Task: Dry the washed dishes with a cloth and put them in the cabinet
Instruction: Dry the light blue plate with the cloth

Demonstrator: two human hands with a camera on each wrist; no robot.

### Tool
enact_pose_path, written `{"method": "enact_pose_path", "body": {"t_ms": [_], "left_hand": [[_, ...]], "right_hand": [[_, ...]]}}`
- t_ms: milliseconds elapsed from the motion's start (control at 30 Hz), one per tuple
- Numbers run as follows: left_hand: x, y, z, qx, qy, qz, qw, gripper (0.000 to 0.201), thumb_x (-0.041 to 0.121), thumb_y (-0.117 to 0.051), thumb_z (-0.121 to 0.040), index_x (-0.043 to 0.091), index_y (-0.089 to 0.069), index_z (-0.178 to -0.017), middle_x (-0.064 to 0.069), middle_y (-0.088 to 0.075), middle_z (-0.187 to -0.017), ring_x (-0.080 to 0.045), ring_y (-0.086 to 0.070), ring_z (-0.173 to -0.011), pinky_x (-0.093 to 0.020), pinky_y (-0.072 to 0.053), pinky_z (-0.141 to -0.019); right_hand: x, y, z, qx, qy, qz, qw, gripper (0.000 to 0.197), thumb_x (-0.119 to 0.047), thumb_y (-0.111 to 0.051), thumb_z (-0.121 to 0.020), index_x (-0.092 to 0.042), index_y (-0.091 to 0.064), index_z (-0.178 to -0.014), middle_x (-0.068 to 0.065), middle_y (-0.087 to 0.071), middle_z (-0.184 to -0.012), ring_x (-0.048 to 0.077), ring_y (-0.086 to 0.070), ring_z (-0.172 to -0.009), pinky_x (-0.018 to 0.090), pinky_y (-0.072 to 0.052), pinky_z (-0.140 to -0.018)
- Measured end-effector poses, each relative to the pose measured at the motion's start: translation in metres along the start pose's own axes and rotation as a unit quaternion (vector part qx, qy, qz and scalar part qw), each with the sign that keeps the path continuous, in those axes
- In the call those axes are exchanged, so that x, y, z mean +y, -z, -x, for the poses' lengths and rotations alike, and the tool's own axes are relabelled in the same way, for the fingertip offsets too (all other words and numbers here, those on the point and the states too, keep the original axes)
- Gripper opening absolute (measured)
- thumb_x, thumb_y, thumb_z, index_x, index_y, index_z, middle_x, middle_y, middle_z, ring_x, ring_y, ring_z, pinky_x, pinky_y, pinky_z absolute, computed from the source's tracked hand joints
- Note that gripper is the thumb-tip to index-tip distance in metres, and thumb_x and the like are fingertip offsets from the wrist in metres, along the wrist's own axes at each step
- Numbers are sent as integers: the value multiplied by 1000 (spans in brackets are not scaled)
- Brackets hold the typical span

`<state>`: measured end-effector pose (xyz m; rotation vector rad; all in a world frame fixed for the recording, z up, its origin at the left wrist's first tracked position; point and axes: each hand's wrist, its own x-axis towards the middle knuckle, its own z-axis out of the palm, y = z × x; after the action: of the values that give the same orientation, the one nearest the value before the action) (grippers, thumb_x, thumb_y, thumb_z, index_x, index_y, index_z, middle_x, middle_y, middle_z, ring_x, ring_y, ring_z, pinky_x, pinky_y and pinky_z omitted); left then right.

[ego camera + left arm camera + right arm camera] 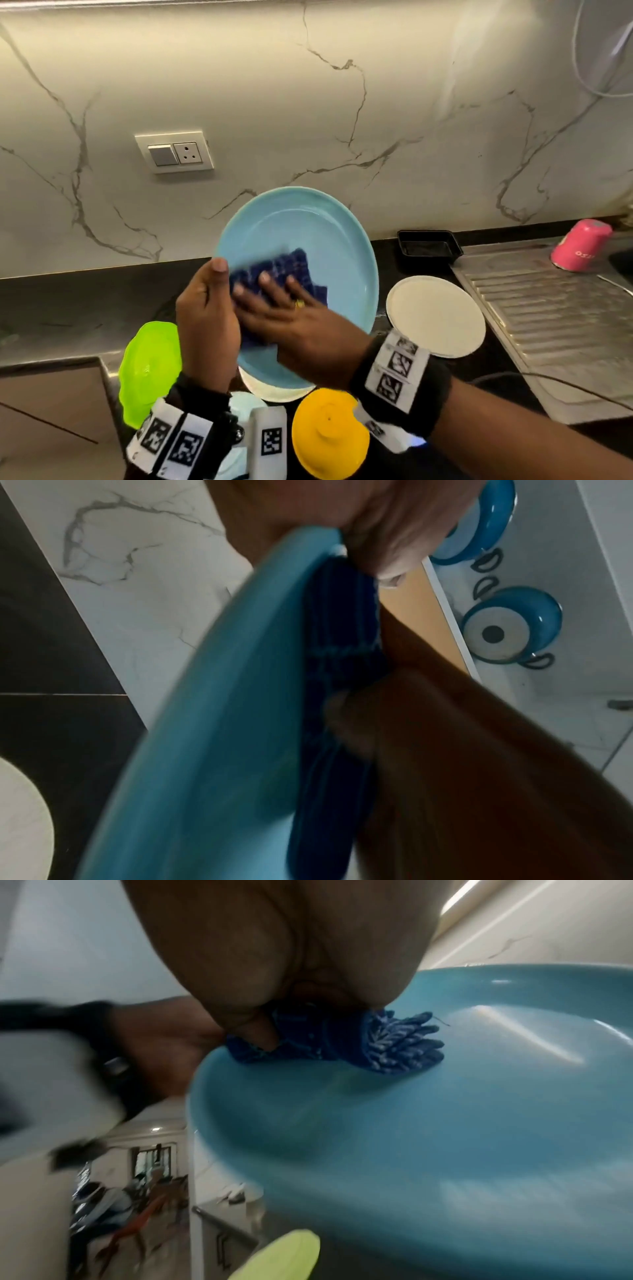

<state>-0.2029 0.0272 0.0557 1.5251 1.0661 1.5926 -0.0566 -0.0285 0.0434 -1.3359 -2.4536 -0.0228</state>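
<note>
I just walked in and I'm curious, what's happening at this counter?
A person is drying dishes. Their left hand grips the rim of a light blue plate, holding it tilted up over the dark counter, while the right hand presses a dark blue cloth flat against the plate's face. More dishes wait nearby: a white plate, a green item, a yellow one, and a pink cup upside down on the draining board.

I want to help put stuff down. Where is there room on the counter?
Bare dark counter lies left of the blue plate, behind the green dish. The ribbed drainboard before the pink cup is free. Around the white plate and yellow dish it's crowded.
</note>
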Motion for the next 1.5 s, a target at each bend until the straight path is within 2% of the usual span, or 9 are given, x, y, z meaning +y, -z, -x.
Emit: {"method": "enact_pose_path", "body": {"t_ms": [200,333,433,700,800,967,1100,1300,1500], "left_hand": [[-3,4,6,25,52,42,997,55,72,-48,-92,21,-69,-86,15,-71,-78,-3,-58,-74,-25,-49,-69],[-2,-3,12,-37,37,-7,999,48,63,-44,-97,24,-71,-92,11,-74,-87,-6,-64,-82,-37,-54,-79],[5,-3,10,-37,-5,-39,999,37,48,-45,-104,30,-64,-77,17,-60,-65,-5,-47,-64,-35,-45,-64],[5,2,7,-5,-43,-40,998,41,47,-46,-101,13,-65,-92,19,-61,-68,4,-51,-65,-18,-40,-62],[0,-1,13,-34,-19,-47,998,46,59,-43,-99,23,-69,-87,13,-58,-64,1,-49,-62,-28,-42,-63],[5,-5,5,-23,18,-47,998,65,83,-27,-88,34,-63,-67,14,-55,-54,-15,-41,-59,-41,-39,-59],[-1,3,-1,-67,121,164,977,92,93,-35,-76,16,-75,-106,-12,-76,-107,-30,-70,-108,-42,-53,-96],[-22,3,12,-47,177,123,975,33,34,-49,-106,10,-70,-100,-21,-74,-103,-44,-70,-97,-67,-53,-91],[-22,11,7,-14,112,106,988,36,40,-49,-99,11,-69,-93,-4,-75,-86,-21,-65,-79,-37,-55,-70]], "right_hand": [[19,-15,46,-108,-1,3,994,81,-14,-41,-91,-34,-1,-158,-14,6,-163,25,12,-150,55,-8,-122],[16,12,0,-38,-18,9,999,90,-6,-51,-89,-31,6,-155,-12,12,-161,25,10,-152,50,-1,-122],[32,34,-30,9,-113,-34,993,82,-6,-42,-94,-31,5,-156,-10,9,-165,20,11,-152,44,5,-121],[60,-2,5,103,-403,-292,861,71,0,-29,-99,-21,4,-158,-4,14,-165,19,13,-152,36,8,-121],[60,12,-12,183,-371,-330,848,68,5,-31,-98,-16,-4,-158,-2,6,-166,18,8,-153,29,6,-122],[15,36,-42,87,-131,-260,953,81,8,-37,-88,-18,-4,-157,-1,5,-165,16,14,-150,35,11,-122],[-8,17,-16,-58,-18,-184,981,89,5,-44,-86,-26,0,-158,-6,6,-166,12,16,-150,37,13,-122],[8,-9,31,-166,45,-57,983,77,-5,-46,-94,-29,-13,-159,-13,-3,-165,11,12,-150,42,13,-121],[62,-16,71,-214,-115,-88,966,65,-28,-7,-85,-34,4,-149,-19,10,-156,12,20,-147,45,10,-123]]}}
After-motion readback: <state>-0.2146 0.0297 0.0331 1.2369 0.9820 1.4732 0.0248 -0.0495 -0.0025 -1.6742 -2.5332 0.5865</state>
